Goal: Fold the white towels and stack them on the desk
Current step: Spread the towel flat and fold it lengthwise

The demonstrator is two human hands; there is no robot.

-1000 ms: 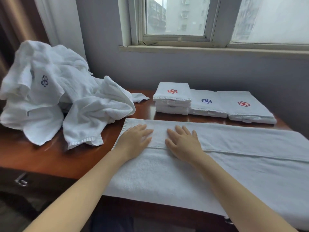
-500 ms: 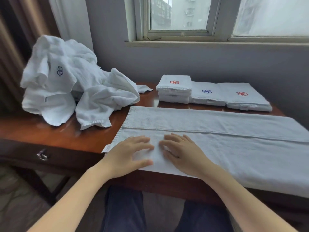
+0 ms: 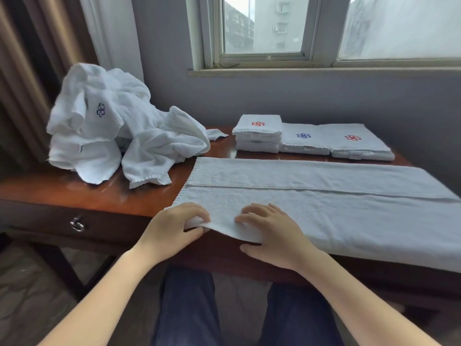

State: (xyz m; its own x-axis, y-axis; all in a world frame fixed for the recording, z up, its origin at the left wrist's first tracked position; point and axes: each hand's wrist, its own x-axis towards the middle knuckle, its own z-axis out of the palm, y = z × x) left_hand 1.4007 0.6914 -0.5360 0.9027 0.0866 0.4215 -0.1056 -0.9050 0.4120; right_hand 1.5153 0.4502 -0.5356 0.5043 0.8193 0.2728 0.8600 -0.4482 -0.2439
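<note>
The left grip (image 3: 174, 227) pinches the near hem of the long white terry towel (image 3: 324, 213), fingers on top and thumb beneath. The right grip (image 3: 272, 233) holds the same hem just beside it in the same way. The towel lies spread flat along the reddish-brown wooden surface (image 3: 99, 196). It looks soft, light and limp. Hold it at the hem with the grips wider apart, or the middle will likely sag.
</note>
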